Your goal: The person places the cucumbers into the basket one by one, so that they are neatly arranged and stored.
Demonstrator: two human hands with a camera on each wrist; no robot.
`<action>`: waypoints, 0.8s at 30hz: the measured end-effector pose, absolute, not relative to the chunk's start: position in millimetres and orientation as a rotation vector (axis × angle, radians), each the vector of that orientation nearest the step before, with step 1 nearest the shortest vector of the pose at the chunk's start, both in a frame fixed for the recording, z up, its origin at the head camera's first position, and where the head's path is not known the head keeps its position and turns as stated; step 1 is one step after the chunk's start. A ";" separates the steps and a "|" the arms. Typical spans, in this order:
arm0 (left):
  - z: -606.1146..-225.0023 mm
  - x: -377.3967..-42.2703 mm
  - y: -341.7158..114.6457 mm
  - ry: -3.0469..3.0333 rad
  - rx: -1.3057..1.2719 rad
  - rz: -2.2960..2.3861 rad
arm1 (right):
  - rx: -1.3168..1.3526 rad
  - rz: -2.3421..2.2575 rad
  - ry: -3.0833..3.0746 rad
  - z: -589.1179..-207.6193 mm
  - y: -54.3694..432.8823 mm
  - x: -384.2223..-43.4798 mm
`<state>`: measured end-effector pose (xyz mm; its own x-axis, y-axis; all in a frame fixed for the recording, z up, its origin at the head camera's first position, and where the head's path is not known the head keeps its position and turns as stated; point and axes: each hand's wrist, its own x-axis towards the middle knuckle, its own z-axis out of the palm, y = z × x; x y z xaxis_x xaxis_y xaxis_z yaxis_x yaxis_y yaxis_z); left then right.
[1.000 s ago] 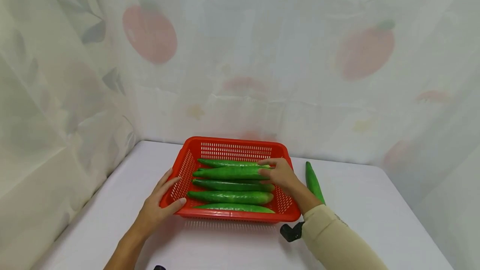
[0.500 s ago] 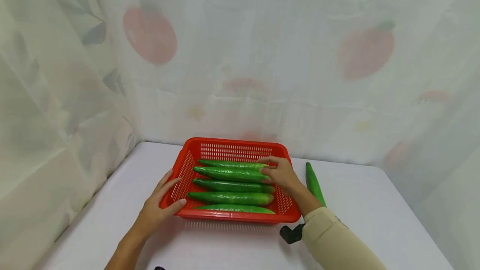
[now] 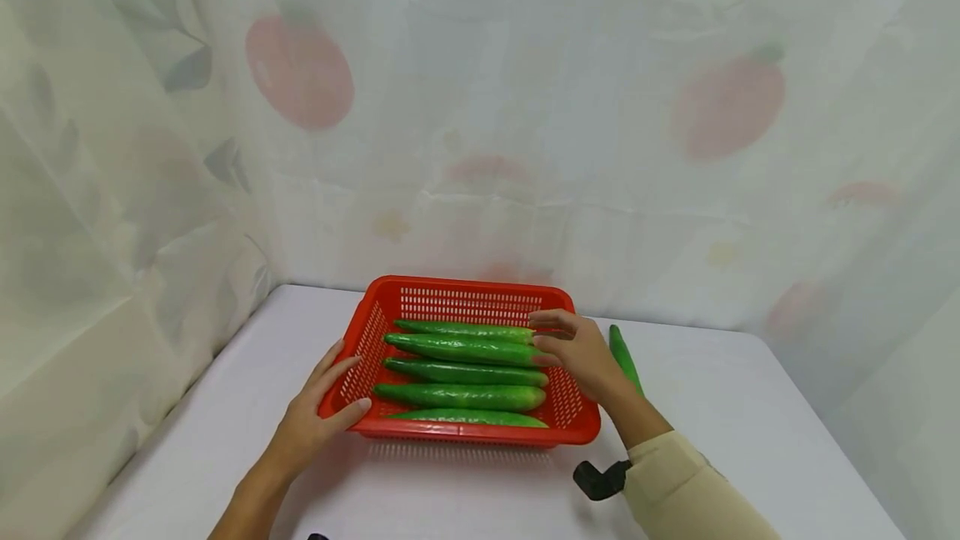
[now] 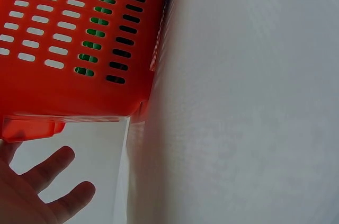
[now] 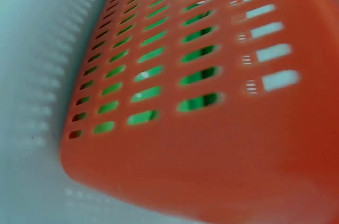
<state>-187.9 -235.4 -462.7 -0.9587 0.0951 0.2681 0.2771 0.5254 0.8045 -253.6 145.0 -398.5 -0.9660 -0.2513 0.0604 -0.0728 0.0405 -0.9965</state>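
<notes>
In the head view a red perforated plastic basket (image 3: 459,432) holds several long green cucumbers (image 3: 459,396) lying side by side. My left hand (image 3: 318,398) rests on the basket's left rim near the front corner, fingers spread. The left wrist view shows these fingers (image 4: 55,166) outspread beside the basket's outer wall (image 4: 69,94). Over the basket's right side, my right hand (image 3: 581,352) hovers with loosely bent fingers at the right ends of the rear cucumbers, holding nothing. The right hand is out of sight in the right wrist view, where the basket wall (image 5: 175,166) fills the picture.
Another cucumber (image 3: 622,354) lies on the white table (image 3: 720,407) right of the basket, partly hidden behind the right forearm. A black wrist camera mount (image 3: 600,480) juts from the right sleeve. Printed cloth (image 3: 480,107) hangs behind the table.
A rear cucumber has settled slightly in the basket, and my right hand has let go of it and drawn back to the right. My left hand has stayed at the rim.
</notes>
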 end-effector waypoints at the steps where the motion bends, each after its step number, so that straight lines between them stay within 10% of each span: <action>1: -462.6 -187.9 -235.4 -2.575 -0.318 -1.406 | -0.354 -2.058 2.181 -395.6 147.3 -251.1; 24: -463.3 -187.6 -235.5 -2.565 -0.333 -1.406 | -0.556 -1.872 2.764 -347.9 202.8 -181.6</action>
<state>-187.6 -235.5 -463.3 -0.9552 0.1010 0.2782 0.2888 0.5226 0.8021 -181.6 202.8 -347.9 -0.9177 -0.1316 0.3749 -0.3970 0.3437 -0.8510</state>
